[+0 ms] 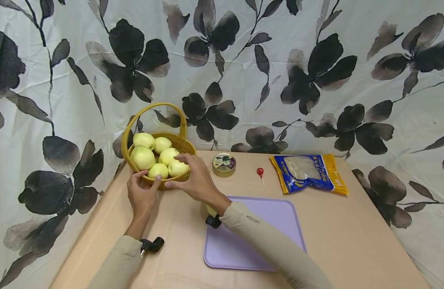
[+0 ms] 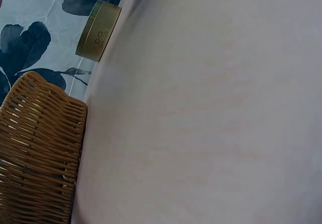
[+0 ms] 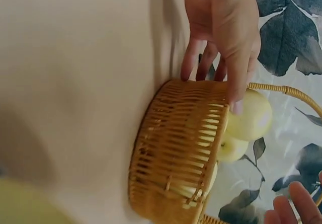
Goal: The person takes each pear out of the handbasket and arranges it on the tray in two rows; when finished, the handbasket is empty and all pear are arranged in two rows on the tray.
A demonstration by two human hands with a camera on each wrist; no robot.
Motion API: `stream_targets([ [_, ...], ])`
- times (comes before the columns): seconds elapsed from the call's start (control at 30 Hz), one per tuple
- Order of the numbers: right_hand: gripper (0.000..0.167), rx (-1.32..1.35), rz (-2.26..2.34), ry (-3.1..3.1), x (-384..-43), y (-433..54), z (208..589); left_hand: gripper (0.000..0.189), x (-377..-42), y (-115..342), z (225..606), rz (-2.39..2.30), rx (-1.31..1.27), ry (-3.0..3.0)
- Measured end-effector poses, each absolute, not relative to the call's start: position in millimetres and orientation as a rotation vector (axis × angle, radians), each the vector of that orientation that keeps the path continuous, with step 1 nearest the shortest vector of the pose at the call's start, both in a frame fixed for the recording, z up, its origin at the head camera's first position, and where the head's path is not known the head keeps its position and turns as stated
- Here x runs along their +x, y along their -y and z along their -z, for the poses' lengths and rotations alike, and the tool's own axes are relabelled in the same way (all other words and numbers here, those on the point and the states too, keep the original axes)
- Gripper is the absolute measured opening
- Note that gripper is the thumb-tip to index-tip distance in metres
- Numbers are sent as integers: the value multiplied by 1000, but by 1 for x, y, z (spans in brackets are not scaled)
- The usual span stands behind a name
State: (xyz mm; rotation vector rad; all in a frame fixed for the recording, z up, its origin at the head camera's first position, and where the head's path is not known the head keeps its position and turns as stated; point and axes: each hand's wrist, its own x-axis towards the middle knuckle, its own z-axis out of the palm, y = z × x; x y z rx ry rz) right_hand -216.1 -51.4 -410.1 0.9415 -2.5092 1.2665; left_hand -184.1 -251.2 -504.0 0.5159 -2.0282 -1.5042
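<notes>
Basket (image 3: 173, 133): yellow woven, hoop handle upright, standing at the far left of the table (image 1: 178, 241) with both hands at it
Apples (image 1: 142, 157): I count six pale green ones showing in the basket, heaped close together up to the rim; whether more lie underneath I cannot tell
Left hand (image 1: 144, 196): holds the basket's near left corner, thumb over the rim and fingers bent round the outer wall; my right wrist view puts the thumb tip right by an apple, touching or not I cannot tell
Right hand (image 1: 198, 182): thumb and fingers spread wide apart at the basket's near right side, thumb by the front rim, fingertips above the nearest apple, pinching nothing that I can see
Tray (image 1: 222, 249): lilac, flat under the right forearm; a yellow-green round thing (image 1: 211, 210) shows at its left edge, mostly hidden from me by the wrist
Tin (image 1: 223, 163): round and gold, picture lid on, contents hidden, right of the basket
Lollipop (image 1: 260, 171): red, lying between tin and bag
Bag (image 1: 305, 172): blue and yellow, pale contents behind its clear window
</notes>
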Motion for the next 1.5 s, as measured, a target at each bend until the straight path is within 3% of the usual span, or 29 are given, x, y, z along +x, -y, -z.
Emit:
stream_targets([
  [0.9,67,854,-1639,2612,-263,157,413,53,-182,253,505,1454,538,2052],
  [1.5,66,804,-1517,2729,-277,179,423,50,-183,253,507,1400,522,2059],
])
